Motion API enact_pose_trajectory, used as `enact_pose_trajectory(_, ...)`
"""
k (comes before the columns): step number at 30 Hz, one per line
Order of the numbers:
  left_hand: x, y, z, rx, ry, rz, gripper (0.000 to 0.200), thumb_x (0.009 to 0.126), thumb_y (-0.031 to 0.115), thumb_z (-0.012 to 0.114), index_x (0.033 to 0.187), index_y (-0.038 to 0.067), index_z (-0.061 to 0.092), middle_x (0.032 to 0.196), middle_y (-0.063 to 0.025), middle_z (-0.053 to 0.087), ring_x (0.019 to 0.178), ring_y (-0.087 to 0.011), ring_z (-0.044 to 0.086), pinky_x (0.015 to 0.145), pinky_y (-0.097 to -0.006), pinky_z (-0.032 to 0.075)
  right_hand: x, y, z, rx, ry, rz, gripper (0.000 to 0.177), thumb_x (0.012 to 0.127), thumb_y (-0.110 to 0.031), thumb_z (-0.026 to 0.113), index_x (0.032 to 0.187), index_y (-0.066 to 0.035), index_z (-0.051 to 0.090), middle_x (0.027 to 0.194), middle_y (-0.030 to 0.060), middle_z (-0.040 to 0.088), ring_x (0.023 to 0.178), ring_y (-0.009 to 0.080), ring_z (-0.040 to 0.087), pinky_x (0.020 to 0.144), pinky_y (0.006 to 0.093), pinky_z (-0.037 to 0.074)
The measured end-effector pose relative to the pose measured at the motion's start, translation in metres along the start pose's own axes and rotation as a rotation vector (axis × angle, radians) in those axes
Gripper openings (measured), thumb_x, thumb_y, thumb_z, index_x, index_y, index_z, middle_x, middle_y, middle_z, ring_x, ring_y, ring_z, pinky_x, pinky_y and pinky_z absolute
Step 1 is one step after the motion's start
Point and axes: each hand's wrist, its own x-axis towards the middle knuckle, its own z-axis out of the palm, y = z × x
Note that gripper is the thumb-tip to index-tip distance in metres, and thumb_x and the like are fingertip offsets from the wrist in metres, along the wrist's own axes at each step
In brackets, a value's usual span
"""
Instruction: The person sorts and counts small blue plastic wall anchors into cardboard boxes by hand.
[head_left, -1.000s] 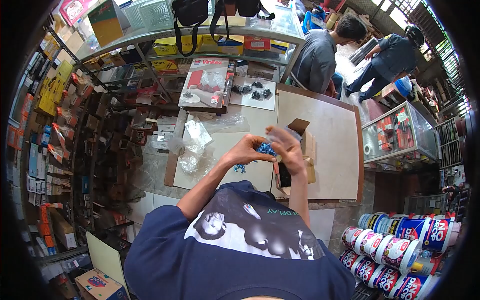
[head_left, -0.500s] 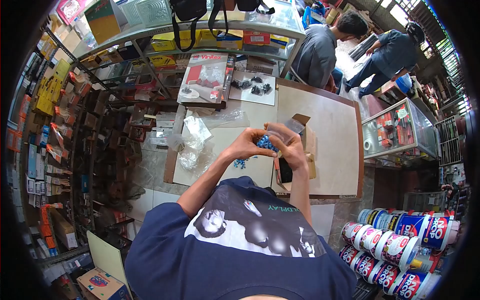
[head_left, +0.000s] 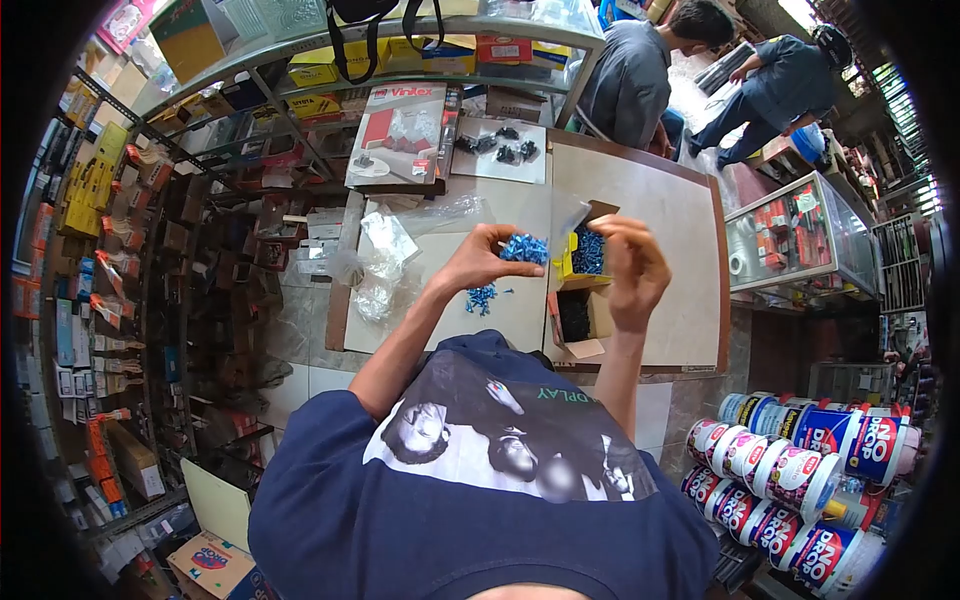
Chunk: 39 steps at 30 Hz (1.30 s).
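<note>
Dozens of small blue pieces (head_left: 524, 249) were bunched in the left hand (head_left: 482, 262) of a person in a navy printed T-shirt (head_left: 480, 540), thumb and fingers closed around them above a pale worktable (head_left: 650, 180). Clear plastic (head_left: 571, 214) rose just beside the bunch, though how far it wrapped the pieces could not be told. The right hand (head_left: 637, 265) was held up near a yellow box (head_left: 567, 262) filled with more blue pieces, its fingers bent and blurred; whether they gripped anything could not be made out. A loose pile (head_left: 481, 298) of similar pieces lay on the table below the left hand, near crumpled clear wrappers (head_left: 378, 275). Nearer the person, a brown carton (head_left: 600, 308) with dark contents stood open beside the yellow box. Across the table, a Vinilex-marked box (head_left: 398, 135) lay beside a white board (head_left: 497, 174) bearing packets of black parts (head_left: 507, 150). Beyond, at right, were a person in grey (head_left: 630, 90) and another in dark clothing (head_left: 785, 90); paint buckets (head_left: 790, 475) were stacked at lower right.
</note>
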Motion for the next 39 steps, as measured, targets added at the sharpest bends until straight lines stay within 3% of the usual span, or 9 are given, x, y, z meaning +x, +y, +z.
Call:
enact_pose_trajectory(4,0.004,0.0,-0.003,-0.011,0.01,0.023,0.034,0.07,0.015,0.081,0.096,0.001,0.065,0.08,-0.0004,0.065,0.069,-0.0046,0.058,0.06,-0.0201,0.049,0.003,-0.004,0.014,-0.14,-0.362,-0.068,0.021,0.079,-0.009,0.069,0.098,-0.002,0.066,0.101,0.0131,0.067,0.099,0.0248,0.063,0.085,0.0337,0.048)
enact_pose_trajectory(7,0.005,-0.002,-0.002,-0.055,-0.058,0.049,0.033,0.072,0.013,0.079,0.099,0.001,0.063,0.08,0.0008,0.063,0.069,-0.0035,0.057,0.057,-0.0201,0.048,0.004,0.007,0.017,-0.312,-0.452,-0.117,0.031,0.075,-0.013,0.073,0.104,-0.004,0.066,0.107,0.0124,0.065,0.105,0.026,0.061,0.09,0.0376,0.047)
enact_pose_trajectory(11,0.0,0.004,0.002,-0.071,-0.047,0.11,0.032,0.073,0.012,0.078,0.099,0.001,0.063,0.082,0.0009,0.063,0.068,-0.003,0.056,0.056,-0.0202,0.048,-0.002,0.018,0.018,-0.306,-0.458,-0.036,0.037,0.074,-0.016,0.074,0.108,-0.005,0.064,0.111,0.0117,0.064,0.108,0.0258,0.059,0.094,0.0381,0.045)
enact_pose_trajectory(16,-0.006,0.019,0.002,-0.213,-0.196,0.162,0.039,0.075,0.003,0.074,0.11,0.0,0.057,0.096,-0.0045,0.063,0.084,-0.0091,0.06,0.073,-0.0253,0.053,-0.019,0.033,0.016,0.081,-0.405,0.458,0.045,0.075,-0.015,0.074,0.116,-0.004,0.06,0.118,0.0125,0.061,0.109,0.0181,0.057,0.093,0.0336,0.044)
enact_pose_trajectory(26,0.001,0.01,0.011,-0.217,0.116,0.256,0.039,0.072,0.005,0.077,0.105,0.001,0.056,0.1,-0.0047,0.061,0.087,-0.011,0.061,0.074,-0.0248,0.053,-0.034,0.038,0.028,0.343,-0.211,0.472,0.049,0.083,-0.012,0.067,0.126,0.0,0.046,0.115,0.0088,0.057,0.101,0.0142,0.055,0.089,0.0271,0.044)
enact_pose_trajectory(32,0.004,0.022,0.006,0.494,0.525,0.604,0.046,0.062,0.012,0.084,0.099,0.003,0.058,0.1,-0.0089,0.055,0.085,-0.0216,0.062,0.074,-0.0321,0.052,-0.036,0.042,0.028,0.293,-0.137,0.573,0.044,0.087,-0.014,0.063,0.124,0.001,0.046,0.105,0.008,0.058,0.098,0.0118,0.054,0.086,0.0254,0.044)
enact_pose_trajectory(34,0.007,0.013,0.003,0.529,0.488,0.686,0.052,0.06,0.016,0.085,0.101,0.003,0.056,0.097,-0.0104,0.057,0.083,-0.0227,0.061,0.076,-0.0338,0.049,-0.037,0.042,0.028,0.244,-0.177,0.598,0.04,0.09,-0.015,0.059,0.124,0.001,0.046,0.103,0.0085,0.058,0.096,0.0115,0.055,0.084,0.0247,0.044)
enact_pose_trajectory(37,0.006,0.01,0.0,0.284,0.245,0.488,0.059,0.058,0.021,0.087,0.101,0.003,0.051,0.086,-0.011,0.063,0.077,-0.0169,0.059,0.073,-0.0312,0.049,-0.039,0.047,0.027,0.228,-0.225,0.622,0.039,0.092,-0.014,0.055,0.127,0.0,0.043,0.102,0.0086,0.059,0.094,0.0115,0.055,0.084,0.0241,0.044)
enact_pose_trajectory(39,0.007,0.005,-0.003,0.318,0.266,0.524,0.059,0.059,0.021,0.087,0.101,0.003,0.05,0.084,-0.0102,0.064,0.075,-0.0161,0.059,0.07,-0.0301,0.049,-0.041,0.051,0.027,0.282,-0.224,0.655,0.042,0.092,-0.014,0.055,0.128,0.0,0.041,0.102,0.0093,0.059,0.095,0.0123,0.056,0.083,0.0247,0.045)
